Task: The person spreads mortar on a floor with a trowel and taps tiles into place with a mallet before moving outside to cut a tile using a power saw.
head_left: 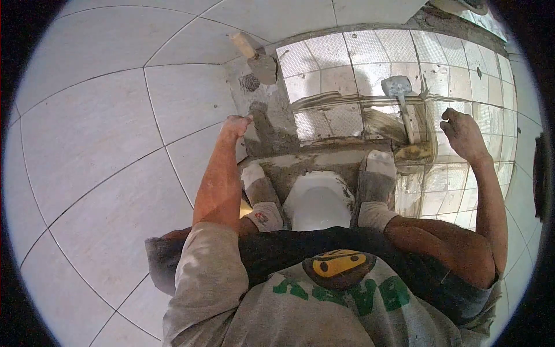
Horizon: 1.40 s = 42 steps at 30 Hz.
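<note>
My left hand point(236, 125) is closed, its fingertips beside the wet cement strip along the wall; anything in its fingers is hidden. My right hand point(464, 137) is curled closed above the tiled floor, and I cannot make out anything in it. Between the hands lies a mallet point(398, 87) with a pale head and a light handle pointing toward me. Just below its handle is a yellowish block point(414, 152) smeared with grout. A trowel point(263, 68) with a wooden handle rests at the far end of the cement strip.
A white ceramic toilet pan point(321, 199) sits between my feet. Small textured floor tiles point(326, 52), streaked with wet grout, spread ahead. Large white wall tiles point(104, 144) rise at my left. A round drain point(250, 82) lies near the trowel.
</note>
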Tool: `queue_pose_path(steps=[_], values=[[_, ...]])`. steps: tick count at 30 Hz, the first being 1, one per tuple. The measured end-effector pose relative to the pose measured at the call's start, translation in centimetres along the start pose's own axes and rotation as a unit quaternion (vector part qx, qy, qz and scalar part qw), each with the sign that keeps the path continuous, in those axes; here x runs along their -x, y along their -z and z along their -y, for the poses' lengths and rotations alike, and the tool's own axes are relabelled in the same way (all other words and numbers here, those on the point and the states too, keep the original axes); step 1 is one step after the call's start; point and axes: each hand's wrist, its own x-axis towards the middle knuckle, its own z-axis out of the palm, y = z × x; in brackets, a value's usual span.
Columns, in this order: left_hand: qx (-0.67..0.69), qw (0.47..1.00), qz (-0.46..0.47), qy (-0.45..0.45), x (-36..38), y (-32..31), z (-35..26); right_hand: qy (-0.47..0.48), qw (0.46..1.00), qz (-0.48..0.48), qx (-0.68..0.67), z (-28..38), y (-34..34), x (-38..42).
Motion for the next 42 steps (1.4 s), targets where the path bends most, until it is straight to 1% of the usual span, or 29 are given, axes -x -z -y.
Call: queue_pose_path(steps=[1, 3, 4, 6, 7, 9, 10, 12, 15, 19, 21, 22, 24, 25, 27, 28, 30, 31, 32, 33, 34, 35, 36, 37, 39, 40, 42], values=[[0.002, 1.000, -0.002, -0.001, 0.0, -0.4, 0.5, 0.012, 1.000, 0.000, 0.002, 0.0, 0.0, -0.3], [-0.019, 0.991, -0.061, -0.118, 0.6, -1.1, 1.2, 0.028, 1.000, -0.001, 0.007, -0.3, -0.2, -0.7], [-0.017, 0.991, -0.063, -0.117, 1.1, -0.9, 1.1, 0.026, 0.999, -0.014, 0.015, -0.7, -0.6, -0.8], [-0.004, 0.994, -0.037, -0.100, 2.5, -0.3, 0.4, 0.026, 0.999, -0.027, 0.024, -1.1, -1.4, -0.9], [-0.003, 0.994, -0.038, -0.100, 3.1, 0.0, 0.2, 0.039, 0.998, -0.034, 0.026, -1.1, -1.7, -0.8], [0.004, 0.997, -0.033, -0.069, 4.0, 0.3, -0.1, 0.056, 0.997, -0.043, 0.024, -1.3, -2.2, -0.7], [0.006, 0.997, -0.034, -0.070, 3.5, 0.0, 0.2, 0.057, 0.997, -0.044, 0.026, -1.5, -2.4, -0.7], [0.045, 0.998, -0.037, -0.017, 1.4, -0.9, 1.7, 0.054, 0.998, -0.044, 0.002, -1.9, -2.8, -1.0], [0.083, 0.996, -0.032, 0.004, -0.8, -2.0, 2.8, 0.043, 0.998, -0.034, 0.008, -2.4, -3.0, -1.4], [0.059, 0.996, -0.070, -0.008, 0.5, -1.5, 1.9, 0.041, 0.999, -0.036, -0.001, -2.4, -3.2, -1.6], [-0.003, 0.998, -0.040, -0.052, 1.5, -1.0, 1.3, 0.018, 0.999, -0.015, -0.023, -2.2, -3.3, -1.7], [-0.002, 0.998, -0.042, -0.054, 1.6, -1.1, 1.4, 0.019, 0.999, -0.018, -0.022, -2.2, -3.4, -1.6], [0.006, 0.999, -0.033, -0.015, 1.8, -1.2, 1.4, 0.033, 0.999, -0.007, -0.019, -2.3, -3.5, -1.6], [0.007, 0.999, -0.034, -0.016, 1.9, -1.2, 1.5, 0.037, 0.999, -0.006, -0.026, -2.6, -3.7, -1.6], [0.051, 0.998, -0.021, 0.021, 2.3, -1.3, 1.7, 0.024, 0.999, 0.000, -0.023, -2.7, -3.9, -1.7], [0.052, 0.998, -0.021, 0.019, 3.7, -0.8, 0.8, 0.012, 1.000, 0.007, -0.020, -2.8, -3.9, -1.8], [-0.024, 0.999, -0.011, -0.024, 6.1, 0.5, -1.1, 0.030, 0.999, -0.006, -0.007, -2.9, -4.0, -1.8], [-0.022, 0.999, -0.011, -0.027, 4.6, 0.0, 0.1, 0.048, 0.999, -0.018, 0.004, -3.0, -4.1, -1.9], [-0.112, 0.991, -0.015, -0.068, 2.2, -0.8, 2.1, 0.046, 0.999, -0.021, 0.008, -3.1, -4.1, -2.0], [-0.201, 0.973, -0.020, -0.111, 0.6, -1.3, 2.7, 0.041, 0.999, -0.010, 0.019, -3.0, -4.1, -2.2], [-0.198, 0.973, -0.022, -0.118, 2.1, -0.6, 1.2, 0.035, 0.999, 0.000, 0.031, -3.1, -4.1, -2.3], [-0.151, 0.984, -0.018, -0.088, 4.1, 0.2, 0.1, 0.040, 0.998, -0.009, 0.040, -3.2, -4.2, -2.4], [-0.105, 0.993, -0.013, -0.059, 5.7, 0.5, -1.0, 0.029, 0.998, 0.003, 0.050, -3.0, -4.0, -2.4], [-0.103, 0.992, -0.013, -0.069, 5.7, 0.1, -1.2, 0.024, 0.999, 0.004, 0.044, -2.8, -3.8, -2.3], [-0.001, 0.999, -0.037, -0.027, 5.1, 0.0, -0.4, 0.013, 0.999, 0.000, 0.044, -2.9, -3.9, -2.2], [0.001, 0.999, -0.036, -0.035, 3.8, -0.5, 0.5, 0.011, 0.999, -0.011, 0.036, -3.2, -4.3, -2.3], [-0.054, 0.993, -0.060, -0.080, 0.4, -1.9, 2.9, 0.004, 0.999, -0.024, 0.033, -3.7, -5.0, -2.4]])
